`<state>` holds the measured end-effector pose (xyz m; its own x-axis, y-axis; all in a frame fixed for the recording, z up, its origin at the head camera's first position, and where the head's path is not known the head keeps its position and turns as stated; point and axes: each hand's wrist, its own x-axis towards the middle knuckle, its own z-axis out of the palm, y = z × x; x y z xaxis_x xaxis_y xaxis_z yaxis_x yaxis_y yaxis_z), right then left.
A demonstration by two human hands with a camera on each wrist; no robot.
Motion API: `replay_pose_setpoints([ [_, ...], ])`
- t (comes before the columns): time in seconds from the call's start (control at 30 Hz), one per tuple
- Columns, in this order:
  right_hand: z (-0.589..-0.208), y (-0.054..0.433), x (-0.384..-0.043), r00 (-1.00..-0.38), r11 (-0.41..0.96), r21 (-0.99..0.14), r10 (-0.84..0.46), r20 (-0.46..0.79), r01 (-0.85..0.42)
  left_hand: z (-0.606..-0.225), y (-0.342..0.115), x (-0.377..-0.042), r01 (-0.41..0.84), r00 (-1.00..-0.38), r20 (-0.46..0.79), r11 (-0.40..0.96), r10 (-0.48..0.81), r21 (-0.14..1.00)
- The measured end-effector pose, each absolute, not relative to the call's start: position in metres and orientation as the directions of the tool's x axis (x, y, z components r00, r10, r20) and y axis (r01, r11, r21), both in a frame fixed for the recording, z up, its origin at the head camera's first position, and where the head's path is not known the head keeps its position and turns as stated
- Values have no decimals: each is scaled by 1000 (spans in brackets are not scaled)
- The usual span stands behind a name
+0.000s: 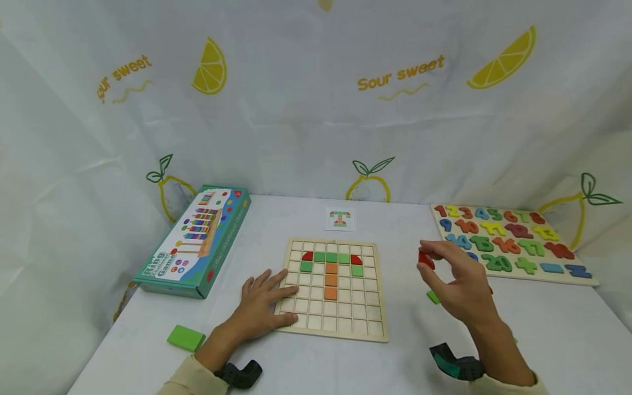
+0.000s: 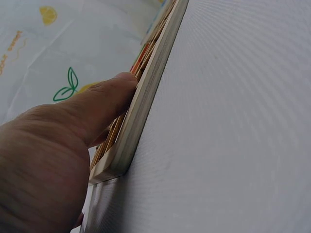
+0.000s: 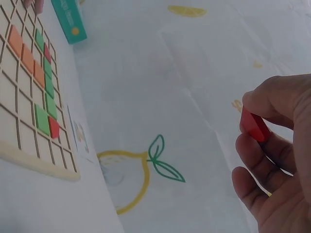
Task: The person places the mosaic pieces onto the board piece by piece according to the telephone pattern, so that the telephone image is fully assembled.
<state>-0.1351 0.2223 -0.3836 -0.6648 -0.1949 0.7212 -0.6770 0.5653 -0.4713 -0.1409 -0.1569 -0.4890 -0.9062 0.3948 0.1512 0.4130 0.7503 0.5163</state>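
My right hand [image 1: 461, 282] pinches a small red block [image 3: 254, 126] between thumb and fingers, raised to the right of the wooden grid board [image 1: 382, 307]. Spread across the board's left edge, my left hand [image 1: 261, 307] rests with straight fingers; its thumb [image 2: 114, 92] lies over the rim in the left wrist view. On the board sit a row of green squares [image 1: 332, 257] with a red rounded piece [image 1: 308, 256] at each end, a green square under each end, and a column of orange squares [image 1: 331, 280] down the middle.
A pattern card [image 1: 339, 219] lies behind the board. To the left stands a teal game box [image 1: 197, 241], with a green block [image 1: 186, 338] in front. A number puzzle board [image 1: 513, 241] lies at the back right. Another green piece [image 1: 433, 297] lies near my right hand.
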Motion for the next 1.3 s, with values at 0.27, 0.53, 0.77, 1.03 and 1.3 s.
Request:
replay_pose_setpoints([
  [0.27, -395, 186, -139, -665, 506, -494, -236, 709, -707, -489, -158, -140, 408, -909, 140, 763, 394, 502],
  [0.53, -413, 156, -144, -683, 446, -540, -274, 677, -714, -491, -158, -141, 421, -904, 160, 757, 397, 499],
  [0.77, -441, 138, -150, -644, 397, -523, -293, 706, -754, -490, -156, -142, 417, -905, 153, 755, 398, 505],
  [1.03, -467, 131, -153, -697, 416, -563, -342, 631, -714, -488, -156, -141, 419, -904, 152, 755, 400, 504],
  [1.3, -477, 127, -155, -709, 412, -578, -377, 596, -704, -490, -157, -141, 415, -907, 154, 763, 393, 496],
])
